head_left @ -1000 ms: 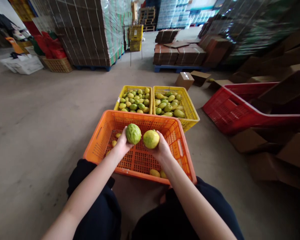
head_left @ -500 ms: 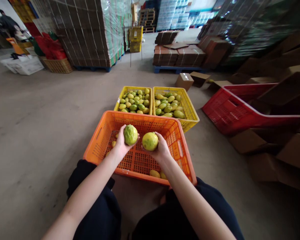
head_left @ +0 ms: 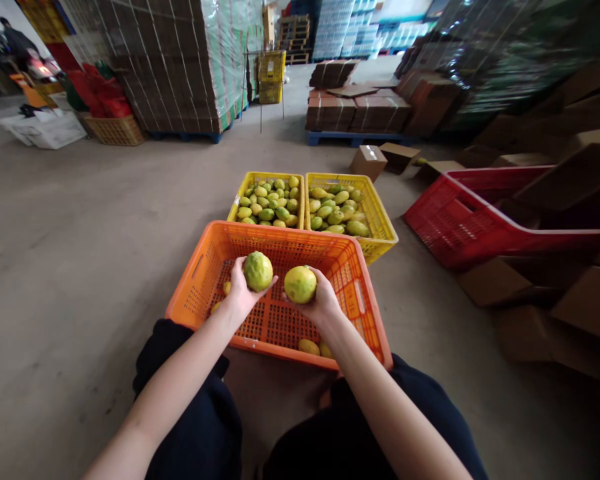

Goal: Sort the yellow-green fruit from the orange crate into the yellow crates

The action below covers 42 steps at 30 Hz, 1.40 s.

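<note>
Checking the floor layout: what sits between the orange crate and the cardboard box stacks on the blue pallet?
In the head view, two yellow crates of green-yellow fruit stand side by side there, then bare concrete floor.

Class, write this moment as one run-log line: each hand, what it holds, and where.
left hand: holds green fruit | right hand: holds yellow fruit | both above orange crate | yellow crates behind, holding fruit
</note>
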{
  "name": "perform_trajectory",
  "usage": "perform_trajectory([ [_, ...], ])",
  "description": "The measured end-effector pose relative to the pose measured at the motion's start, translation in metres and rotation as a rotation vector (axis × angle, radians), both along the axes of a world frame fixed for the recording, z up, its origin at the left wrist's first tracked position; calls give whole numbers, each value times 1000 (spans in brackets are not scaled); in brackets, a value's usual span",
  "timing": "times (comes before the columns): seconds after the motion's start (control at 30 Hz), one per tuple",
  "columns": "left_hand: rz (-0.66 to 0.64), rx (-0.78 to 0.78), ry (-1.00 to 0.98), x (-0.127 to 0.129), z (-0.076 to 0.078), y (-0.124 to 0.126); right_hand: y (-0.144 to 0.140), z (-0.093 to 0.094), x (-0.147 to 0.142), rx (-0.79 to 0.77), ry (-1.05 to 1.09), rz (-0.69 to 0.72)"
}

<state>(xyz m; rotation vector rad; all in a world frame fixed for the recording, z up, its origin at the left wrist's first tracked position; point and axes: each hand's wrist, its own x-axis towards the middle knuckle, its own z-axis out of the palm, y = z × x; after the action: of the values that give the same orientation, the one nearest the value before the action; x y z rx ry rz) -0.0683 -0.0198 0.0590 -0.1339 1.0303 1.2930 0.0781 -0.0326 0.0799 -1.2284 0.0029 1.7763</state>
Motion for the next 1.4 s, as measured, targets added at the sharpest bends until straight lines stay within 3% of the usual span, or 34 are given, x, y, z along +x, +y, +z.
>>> perform_trajectory([
  [1.4, -80, -65, -24, 6, 5, -1, -2, 3, -1, -17, 27, 20],
])
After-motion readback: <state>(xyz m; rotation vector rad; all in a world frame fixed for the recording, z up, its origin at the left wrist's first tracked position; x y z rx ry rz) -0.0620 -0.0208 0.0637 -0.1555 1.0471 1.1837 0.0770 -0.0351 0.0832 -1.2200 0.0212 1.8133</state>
